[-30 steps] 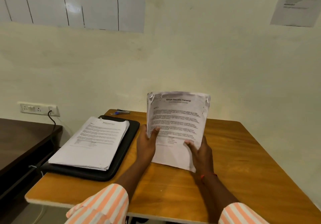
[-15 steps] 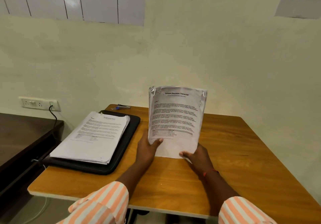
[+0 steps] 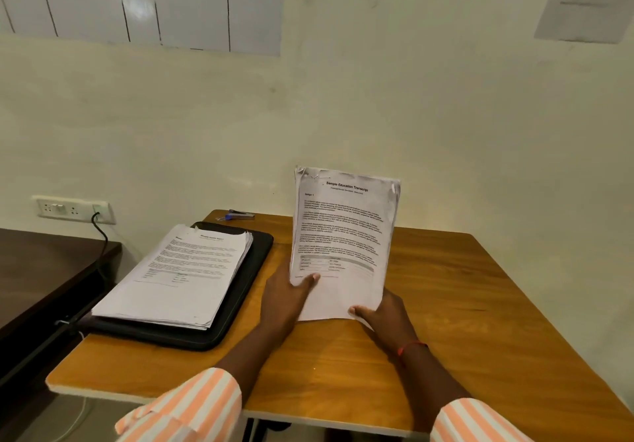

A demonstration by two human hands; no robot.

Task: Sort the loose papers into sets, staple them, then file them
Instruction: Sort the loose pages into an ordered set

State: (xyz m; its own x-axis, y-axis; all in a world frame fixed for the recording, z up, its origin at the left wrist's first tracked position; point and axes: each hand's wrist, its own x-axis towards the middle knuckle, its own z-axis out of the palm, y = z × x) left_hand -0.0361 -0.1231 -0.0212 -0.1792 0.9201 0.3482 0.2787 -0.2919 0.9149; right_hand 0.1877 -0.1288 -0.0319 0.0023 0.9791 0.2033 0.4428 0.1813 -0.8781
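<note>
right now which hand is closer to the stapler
Left. The left hand grips the left edge of the held papers, in front and right of the stapler; the right hand holds their bottom right corner, farther right.

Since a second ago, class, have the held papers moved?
Yes, slightly up: the top of the papers now stands higher above the far edge of the table, and their bottom corner lies further from its near edge.

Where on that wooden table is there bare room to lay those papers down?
The table is bare wood on its right, between the held papers and the right edge, and along the front, before the black folder. The left is crowded: a paper stack lies on that folder, the stapler behind it.
</note>
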